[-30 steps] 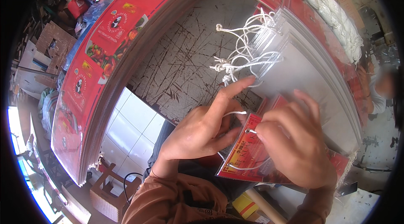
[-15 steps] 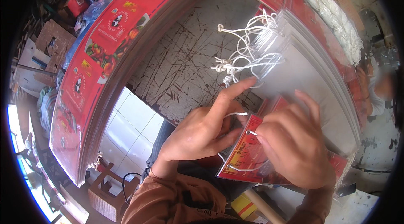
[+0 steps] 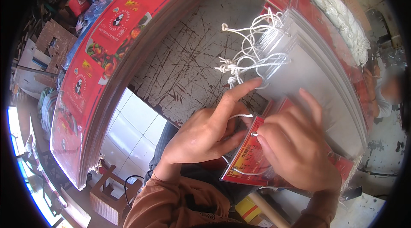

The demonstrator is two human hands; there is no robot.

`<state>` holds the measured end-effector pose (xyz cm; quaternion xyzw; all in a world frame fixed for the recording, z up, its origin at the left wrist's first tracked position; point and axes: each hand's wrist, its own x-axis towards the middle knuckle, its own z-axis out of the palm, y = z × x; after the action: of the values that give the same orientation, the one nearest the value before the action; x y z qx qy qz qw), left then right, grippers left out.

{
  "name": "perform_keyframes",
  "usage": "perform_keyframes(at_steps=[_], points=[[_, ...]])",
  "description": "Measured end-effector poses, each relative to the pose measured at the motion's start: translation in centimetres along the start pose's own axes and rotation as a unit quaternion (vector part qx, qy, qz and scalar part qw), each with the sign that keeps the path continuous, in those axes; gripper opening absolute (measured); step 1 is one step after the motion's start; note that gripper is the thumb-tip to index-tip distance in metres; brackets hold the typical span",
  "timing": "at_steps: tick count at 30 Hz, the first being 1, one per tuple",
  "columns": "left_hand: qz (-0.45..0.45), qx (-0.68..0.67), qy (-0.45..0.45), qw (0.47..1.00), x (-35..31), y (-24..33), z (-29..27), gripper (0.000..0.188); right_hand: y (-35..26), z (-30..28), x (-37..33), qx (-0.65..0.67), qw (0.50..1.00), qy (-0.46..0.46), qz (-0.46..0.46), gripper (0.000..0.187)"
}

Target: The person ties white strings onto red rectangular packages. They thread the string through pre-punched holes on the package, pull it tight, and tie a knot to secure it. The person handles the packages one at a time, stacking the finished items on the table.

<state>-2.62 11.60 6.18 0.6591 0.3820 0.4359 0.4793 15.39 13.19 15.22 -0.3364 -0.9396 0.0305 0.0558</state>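
Note:
A red printed card with punched holes along its short edge is tilted between my two hands. My left hand grips that edge with the thumb and curled fingers, its index finger stretched out toward the cord loops. A white cord runs across the card's face from one hole, and a short end pokes out of another. At that end, my right hand is closed in a pinch of thumb and index finger, another finger raised. Another cord end shows beside my left fingers. The right hand covers much of the card.
Beyond my right hand lies a stack of grey-backed cards with knotted white cord loops. A tall pile of red printed sheets flanks the scratched table. A white cord skein and another person are at right.
My right thumb and index finger have shifted slightly at the hole, and less cord shows between the hole and thumb. My left hand stays in place on the card.

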Motion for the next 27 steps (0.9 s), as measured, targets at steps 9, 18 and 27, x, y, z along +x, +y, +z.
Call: perform_keyframes(at_steps=[9,18,27], points=[[0.02,-0.014,-0.016,1.0,0.0,-0.3,-0.1,0.074,0.0,0.1,-0.1,-0.01,1.0,-0.01,-0.016,0.014],[0.05,-0.005,0.011,0.999,-0.1,-0.7,0.1,0.063,-0.2,0.7,0.0,-0.053,0.998,-0.023,-0.034,0.012],[-0.025,0.004,0.003,1.0,-0.1,0.3,0.3,0.08,-0.4,2.4,-0.4,-0.154,0.985,0.008,-0.084,0.009]])
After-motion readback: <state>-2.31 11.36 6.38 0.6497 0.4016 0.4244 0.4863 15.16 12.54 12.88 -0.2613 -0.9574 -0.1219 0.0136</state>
